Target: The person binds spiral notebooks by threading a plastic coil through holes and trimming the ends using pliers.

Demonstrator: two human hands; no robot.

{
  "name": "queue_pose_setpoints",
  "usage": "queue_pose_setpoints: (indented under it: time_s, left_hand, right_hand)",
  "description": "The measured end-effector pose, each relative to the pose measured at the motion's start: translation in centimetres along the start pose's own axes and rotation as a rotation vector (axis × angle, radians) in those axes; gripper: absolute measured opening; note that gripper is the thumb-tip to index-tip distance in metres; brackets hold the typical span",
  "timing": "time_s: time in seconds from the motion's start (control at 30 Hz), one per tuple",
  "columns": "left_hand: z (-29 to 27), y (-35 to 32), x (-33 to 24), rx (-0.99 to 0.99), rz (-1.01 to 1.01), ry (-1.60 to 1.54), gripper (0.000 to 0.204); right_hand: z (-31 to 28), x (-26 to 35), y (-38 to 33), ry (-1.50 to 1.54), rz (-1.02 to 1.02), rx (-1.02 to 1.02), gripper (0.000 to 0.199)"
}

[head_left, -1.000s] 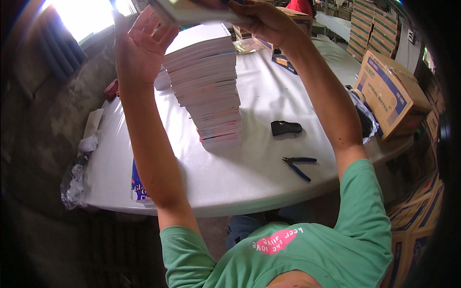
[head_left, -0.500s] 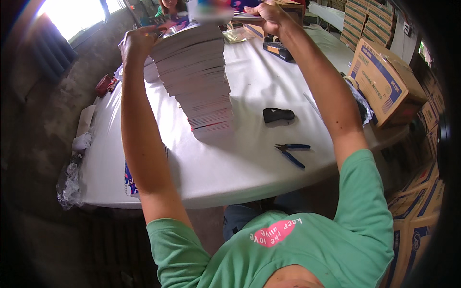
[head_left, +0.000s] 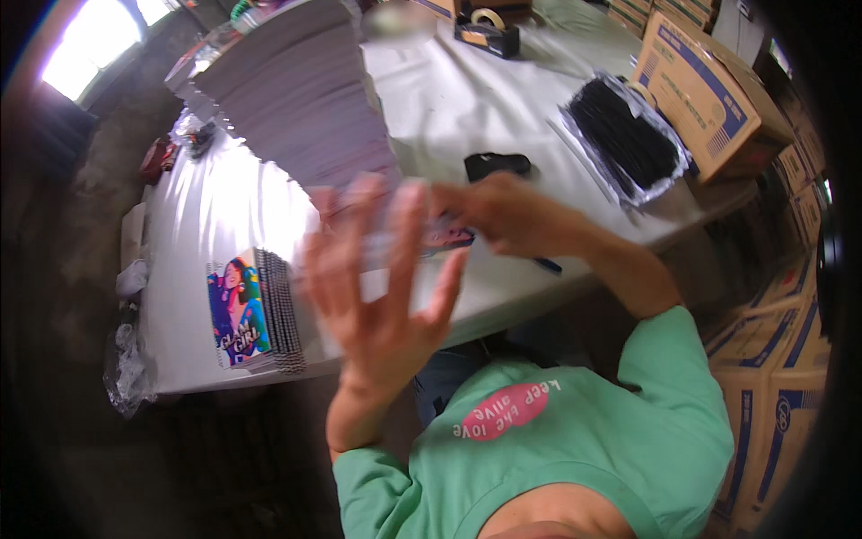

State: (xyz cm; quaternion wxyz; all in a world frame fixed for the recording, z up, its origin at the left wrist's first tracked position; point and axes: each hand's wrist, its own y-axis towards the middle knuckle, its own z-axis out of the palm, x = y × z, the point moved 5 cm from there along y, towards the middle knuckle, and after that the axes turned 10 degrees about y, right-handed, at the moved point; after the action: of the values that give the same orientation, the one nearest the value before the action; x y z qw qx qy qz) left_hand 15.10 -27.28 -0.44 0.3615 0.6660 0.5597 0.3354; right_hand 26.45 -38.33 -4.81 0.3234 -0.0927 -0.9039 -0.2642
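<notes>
1. Two bare hands meet over the near edge of a white round-cornered table (head_left: 224,207); both are blurred.
2. Left hand (head_left: 382,296) is raised with its palm turned away from the camera and its fingers spread wide, apart from one another; a pale, blurred sheet or thin booklet (head_left: 395,238) lies across the fingertips, though I cannot tell whether the fingers grip it.
3. Right hand (head_left: 507,214) sits just to the right of the left one, fingers curled together and pinching the right end of that same pale sheet, where a bit of colourful print shows.
4. Behind the hands, a tall leaning stack of thin grey-edged booklets (head_left: 301,108) rises from the tabletop.
5. Near the left front corner of the table lies a short pile of spiral-bound notebooks with a colourful cover picture (head_left: 247,310), well apart from both hands.
6. Beyond the right hand rests a small black tool (head_left: 496,164), and farther right a clear bag filled with black spiral bindings (head_left: 624,135).
7. Brown cardboard box with blue print (head_left: 709,90) stands at the table's right end, touching the bag; a tape dispenser (head_left: 487,31) sits at the far edge.
</notes>
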Motion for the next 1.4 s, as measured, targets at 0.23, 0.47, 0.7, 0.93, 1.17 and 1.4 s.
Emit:
queue_pose_setpoints:
  time_s: [0.23,0.47,0.7,0.93,1.17,1.4]
  left_hand:
    - [10.7,-7.5,1.5,0.282,0.05,0.064,0.032]
    - [11.9,-7.6,2.6,0.007,0.173,0.085,0.033]
    - [12.1,-9.7,1.6,0.115,0.055,0.297,0.038]
    - [11.5,-9.6,1.2,0.11,0.021,0.306,0.039]
    - [12.1,-9.2,1.3,0.117,-0.02,0.182,0.041]
    - [11.6,-9.4,1.5,0.117,-0.065,0.234,0.039]
  right_hand:
    - [-0.6,-8.0,-4.7,0.31,0.281,-0.017,0.043]
    - [-8.6,-26.9,-14.1,-0.624,0.694,-0.567,0.05]
    - [-7.6,-30.6,-13.0,-0.699,0.98,-0.391,0.049]
    - [-7.0,-27.4,-15.9,-1.201,0.848,-0.741,0.05]
    - [-8.1,-29.1,-16.3,-0.708,1.029,-0.522,0.027]
    - [-1.2,-9.8,-9.2,0.657,0.636,-0.728,0.065]
